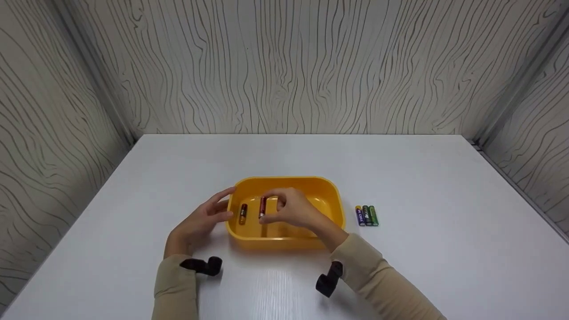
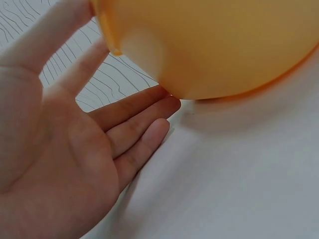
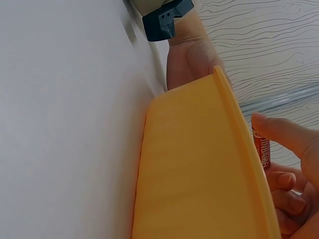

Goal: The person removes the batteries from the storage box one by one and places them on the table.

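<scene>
My right hand [image 1: 293,209] pinches a dark red battery [image 1: 262,207] by its two ends, between thumb and finger, over the yellow plastic bin [image 1: 284,242]. The right wrist view shows the same red battery [image 3: 261,149] with lettering, just past the bin's rim. Inside the bin at the left lies a black and orange battery [image 1: 243,214]. My left hand [image 1: 202,220] rests against the bin's left end; in the left wrist view its fingers [image 2: 137,107] are extended, touching the bin wall. Whether the red battery touches the bin floor I cannot tell.
Right of the bin, three batteries lie side by side on the white table [image 1: 422,178]: a purple and yellow one [image 1: 360,216], a dark one [image 1: 366,216] and a green one [image 1: 374,216]. Wood-patterned panels [image 1: 284,66] stand behind and at both sides.
</scene>
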`<state>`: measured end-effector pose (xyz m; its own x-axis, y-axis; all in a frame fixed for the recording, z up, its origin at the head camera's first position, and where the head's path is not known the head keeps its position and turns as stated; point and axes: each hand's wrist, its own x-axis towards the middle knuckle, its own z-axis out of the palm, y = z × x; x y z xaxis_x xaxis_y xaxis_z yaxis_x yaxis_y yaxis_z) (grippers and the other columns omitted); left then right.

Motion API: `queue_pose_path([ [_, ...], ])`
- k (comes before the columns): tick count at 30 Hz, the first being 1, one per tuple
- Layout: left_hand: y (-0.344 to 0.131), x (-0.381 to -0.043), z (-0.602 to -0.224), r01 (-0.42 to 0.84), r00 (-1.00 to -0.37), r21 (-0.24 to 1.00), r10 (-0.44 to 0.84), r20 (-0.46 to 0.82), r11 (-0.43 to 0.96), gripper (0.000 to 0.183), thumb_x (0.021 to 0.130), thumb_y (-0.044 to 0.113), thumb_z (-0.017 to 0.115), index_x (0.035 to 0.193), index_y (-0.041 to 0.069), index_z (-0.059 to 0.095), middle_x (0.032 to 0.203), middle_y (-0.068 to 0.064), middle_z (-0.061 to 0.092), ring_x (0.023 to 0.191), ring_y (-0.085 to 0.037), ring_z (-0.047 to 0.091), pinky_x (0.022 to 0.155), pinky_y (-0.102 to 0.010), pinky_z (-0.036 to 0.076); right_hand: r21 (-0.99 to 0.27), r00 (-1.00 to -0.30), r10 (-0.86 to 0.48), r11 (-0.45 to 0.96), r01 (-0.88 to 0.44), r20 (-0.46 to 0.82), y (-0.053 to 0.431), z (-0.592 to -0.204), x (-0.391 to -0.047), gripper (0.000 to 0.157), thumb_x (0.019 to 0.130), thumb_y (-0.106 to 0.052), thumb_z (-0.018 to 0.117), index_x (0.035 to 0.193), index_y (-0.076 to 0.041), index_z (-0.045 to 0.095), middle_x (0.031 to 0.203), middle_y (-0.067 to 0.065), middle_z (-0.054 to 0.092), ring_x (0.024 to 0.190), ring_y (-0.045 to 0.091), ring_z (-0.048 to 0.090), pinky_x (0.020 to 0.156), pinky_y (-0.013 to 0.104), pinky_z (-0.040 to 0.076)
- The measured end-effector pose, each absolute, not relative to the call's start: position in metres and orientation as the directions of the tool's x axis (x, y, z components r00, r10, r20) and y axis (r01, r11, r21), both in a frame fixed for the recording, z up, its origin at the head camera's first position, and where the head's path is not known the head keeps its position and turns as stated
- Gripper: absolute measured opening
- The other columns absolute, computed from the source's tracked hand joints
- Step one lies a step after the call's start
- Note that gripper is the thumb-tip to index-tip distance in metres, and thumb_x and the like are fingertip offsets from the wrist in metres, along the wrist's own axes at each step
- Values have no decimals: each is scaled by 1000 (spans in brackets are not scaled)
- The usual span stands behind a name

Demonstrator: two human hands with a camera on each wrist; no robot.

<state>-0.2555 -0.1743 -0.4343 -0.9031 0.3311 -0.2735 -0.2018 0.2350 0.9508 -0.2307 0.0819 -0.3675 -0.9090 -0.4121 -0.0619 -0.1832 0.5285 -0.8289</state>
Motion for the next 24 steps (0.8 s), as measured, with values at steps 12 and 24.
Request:
queue_pose_path([
  [12, -176, -256, -436, -184, -904, 957, 344, -254, 225, 63, 86, 35, 71, 140, 45, 41, 157, -2, 36, 150, -31, 24, 122, -62, 5, -854, -929, -368, 492, -169, -28, 104, -373, -229, 58, 74, -23, 83, 126, -7, 62, 60, -5, 37, 55, 10, 32, 49, 19, 24],
  [24, -176, -255, -434, -165, -899, 957, 362, -245, 238, 63, 88, 32, 69, 143, 41, 40, 157, -5, 35, 149, -33, 25, 121, -66, 4, -858, -924, -381, 462, -225, 37, 119, -375, -223, 60, 75, -22, 82, 127, -2, 60, 62, -4, 38, 57, 11, 33, 52, 18, 28],
])
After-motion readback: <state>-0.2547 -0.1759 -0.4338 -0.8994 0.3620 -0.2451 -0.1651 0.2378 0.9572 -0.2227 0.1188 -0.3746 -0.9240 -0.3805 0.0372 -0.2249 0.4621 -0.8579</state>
